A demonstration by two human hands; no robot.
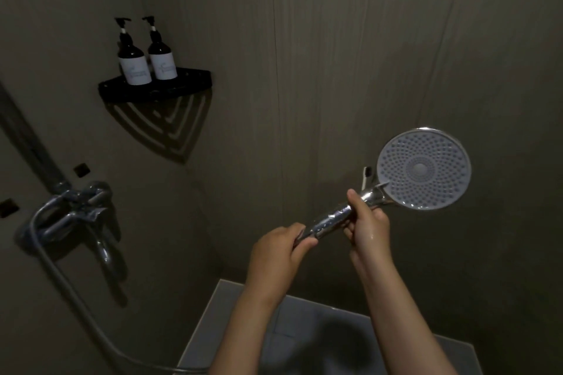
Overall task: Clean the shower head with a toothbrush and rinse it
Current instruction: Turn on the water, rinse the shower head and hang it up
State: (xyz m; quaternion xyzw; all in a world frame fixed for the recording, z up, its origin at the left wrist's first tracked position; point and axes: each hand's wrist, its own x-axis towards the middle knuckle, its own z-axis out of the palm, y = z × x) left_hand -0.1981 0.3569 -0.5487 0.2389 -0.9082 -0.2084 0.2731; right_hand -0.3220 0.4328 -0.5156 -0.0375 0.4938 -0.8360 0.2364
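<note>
A round chrome shower head (423, 169) with a grey nozzle face points toward me at the right of the view. Its shiny handle (335, 218) runs down to the left. My left hand (278, 248) grips the lower end of the handle. My right hand (367, 224) grips the handle just below the head, thumb on top. A small white piece (366, 176) sticks up behind the neck of the head, beside my right hand; I cannot tell what it is.
A chrome mixer tap (76, 216) is mounted on the left wall, and the hose (76, 307) runs down from it. A black corner shelf (155, 85) carries two dark pump bottles (134, 61). Grey floor tiles (304, 329) lie below my arms.
</note>
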